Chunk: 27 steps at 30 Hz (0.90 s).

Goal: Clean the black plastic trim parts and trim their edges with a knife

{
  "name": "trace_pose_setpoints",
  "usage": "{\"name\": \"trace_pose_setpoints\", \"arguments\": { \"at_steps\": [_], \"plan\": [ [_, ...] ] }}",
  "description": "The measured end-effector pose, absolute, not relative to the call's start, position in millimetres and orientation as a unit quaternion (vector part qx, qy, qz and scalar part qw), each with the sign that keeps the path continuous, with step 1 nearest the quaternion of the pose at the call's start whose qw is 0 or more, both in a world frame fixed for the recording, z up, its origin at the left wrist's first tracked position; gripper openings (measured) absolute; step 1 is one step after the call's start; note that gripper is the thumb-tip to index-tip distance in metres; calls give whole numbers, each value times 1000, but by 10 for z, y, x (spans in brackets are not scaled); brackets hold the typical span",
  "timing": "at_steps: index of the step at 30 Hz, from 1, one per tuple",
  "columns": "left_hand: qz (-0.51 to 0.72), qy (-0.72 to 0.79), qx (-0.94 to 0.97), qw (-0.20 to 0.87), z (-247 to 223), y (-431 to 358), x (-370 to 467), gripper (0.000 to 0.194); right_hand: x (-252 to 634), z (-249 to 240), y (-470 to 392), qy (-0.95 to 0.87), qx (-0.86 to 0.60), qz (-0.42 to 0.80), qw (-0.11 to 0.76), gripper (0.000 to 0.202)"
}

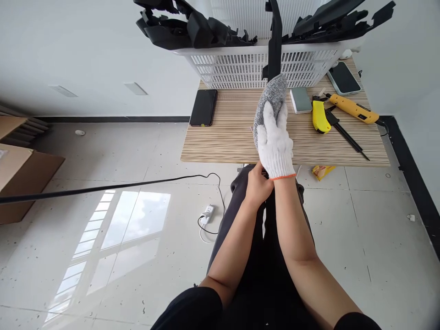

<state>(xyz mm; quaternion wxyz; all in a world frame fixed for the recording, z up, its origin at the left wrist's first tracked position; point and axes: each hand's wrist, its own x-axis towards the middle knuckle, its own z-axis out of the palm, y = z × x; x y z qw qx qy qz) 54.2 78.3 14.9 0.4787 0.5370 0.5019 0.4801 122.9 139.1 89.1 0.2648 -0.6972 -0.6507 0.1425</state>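
Note:
My right hand [277, 146] wears a white knit glove with an orange cuff edge. Its fingers close over a speckled grey knit piece [260, 110], pressed together above the table's front part. Bare, my left hand [259, 183] is curled just below the right wrist, at the table's front edge; what its fingers hold, if anything, is hidden. Beyond the grey knit piece, a long black plastic part [274, 50] rises in front of the white basket. Whether its lower end touches the knit piece I cannot tell.
The white basket [233, 68] holds several black plastic parts [199, 32]. On the table [220, 149] lie a black phone [203, 107], a grey-green box [300, 100], a yellow cutter [320, 117], black calipers [347, 135], a yellow corded tool [354, 108] and another phone [343, 78]. A power strip [207, 214] lies on the floor.

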Motion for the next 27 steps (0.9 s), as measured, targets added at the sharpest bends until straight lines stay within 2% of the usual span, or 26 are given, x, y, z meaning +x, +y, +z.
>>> {"name": "trace_pose_setpoints", "arguments": {
  "at_steps": [4, 8, 11, 17, 20, 24, 27],
  "plan": [
    [466, 483, 524, 524, 174, 783, 512, 19, 1372, 791, 1475, -608, -680, 210, 353, 77],
    [480, 452, 473, 584, 201, 758, 501, 38, 1509, 727, 1527, -578, -664, 260, 396, 58],
    [497, 438, 446, 602, 208, 755, 496, 42, 1571, 692, 1513, -568, -623, 311, 439, 55],
    [516, 427, 422, 612, 212, 766, 501, 36, 1655, 677, 1428, -533, -544, 486, 429, 52],
    [513, 437, 420, 607, 219, 758, 508, 38, 1700, 677, 1418, -513, -551, 499, 429, 48],
    [510, 431, 419, 615, 224, 747, 508, 38, 1743, 702, 1396, -548, -518, 535, 381, 49],
    [511, 437, 422, 608, 218, 742, 511, 38, 1735, 731, 1378, -533, -570, 496, 381, 45]
  ]
}}
